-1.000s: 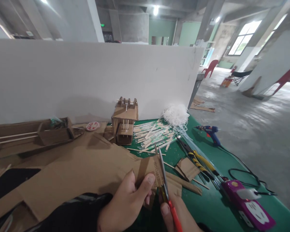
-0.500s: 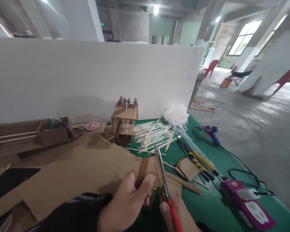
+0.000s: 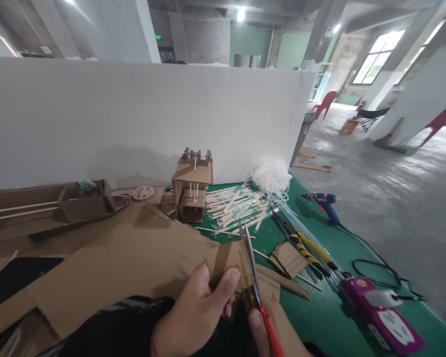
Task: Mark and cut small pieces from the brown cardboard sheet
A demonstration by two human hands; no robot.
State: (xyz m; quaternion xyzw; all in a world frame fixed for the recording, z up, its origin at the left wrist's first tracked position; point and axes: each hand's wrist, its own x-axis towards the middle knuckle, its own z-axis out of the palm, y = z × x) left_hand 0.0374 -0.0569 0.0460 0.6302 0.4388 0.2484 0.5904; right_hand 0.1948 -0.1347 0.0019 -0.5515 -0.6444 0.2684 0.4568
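My left hand (image 3: pixel 202 307) pinches a small piece of printed cardboard (image 3: pixel 228 260) between thumb and fingers. In my right hand (image 3: pixel 269 322) is a pair of scissors with red handles (image 3: pixel 253 277), its blades pointing away from me. The blades are slightly parted at the tips and lie along the right edge of the cardboard piece. My right fingers are mostly hidden behind the handles. Under and left of my hands spreads a large cardboard sheet (image 3: pixel 111 272).
Behind stands a cardboard model (image 3: pixel 193 173) beside wrapped wooden sticks (image 3: pixel 238 206) and white string (image 3: pixel 271 176). Pliers (image 3: pixel 301 243), a glue gun (image 3: pixel 323 201) and a purple power strip (image 3: pixel 382 312) lie right on the green table (image 3: pixel 342 243). A white partition (image 3: pixel 141 114) rises behind.
Both hands, the cardboard piece and the scissors have shifted very slightly to the right in view. The grips are unchanged.
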